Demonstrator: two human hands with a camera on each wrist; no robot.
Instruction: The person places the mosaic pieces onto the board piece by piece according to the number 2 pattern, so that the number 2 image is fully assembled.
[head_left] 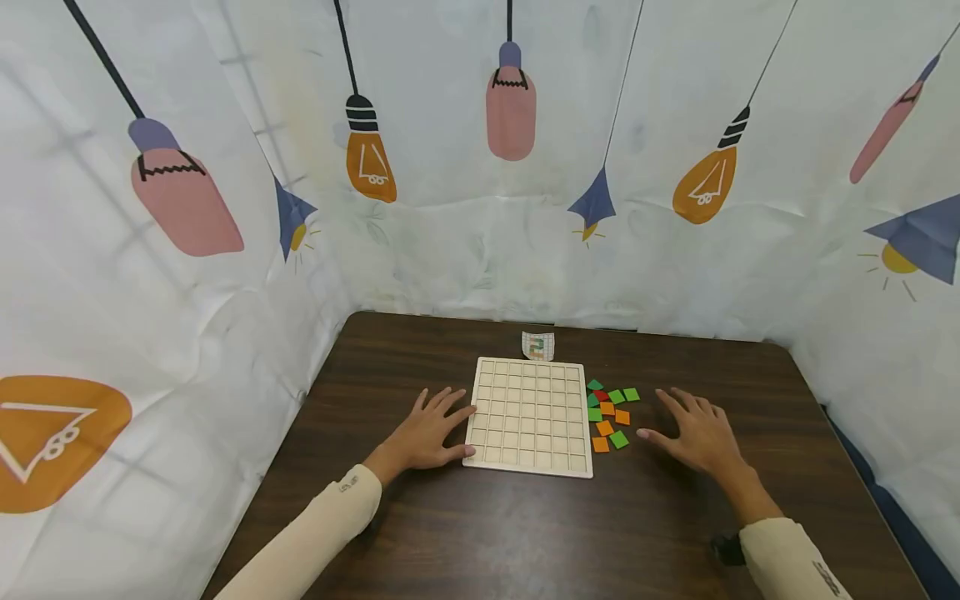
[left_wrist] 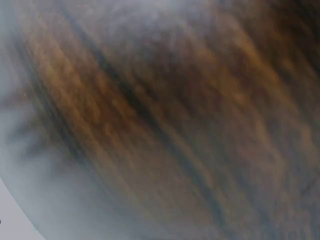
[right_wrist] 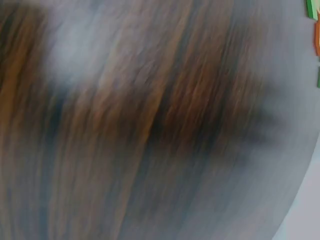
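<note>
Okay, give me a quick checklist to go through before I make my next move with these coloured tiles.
1. Grid board lying flat on the table: ok.
2. Left hand at the board's left edge: ok. How firmly it presses: cannot tell.
3. Coloured tiles within easy reach: ok, seemingly; they lie loosely grouped beside the board's right edge, near the right hand.
4. Right hand gripping a tile: not ok; its fingers are spread, apart from the tiles.
5. Small printed sheet beyond the board readable: cannot tell, too small.
</note>
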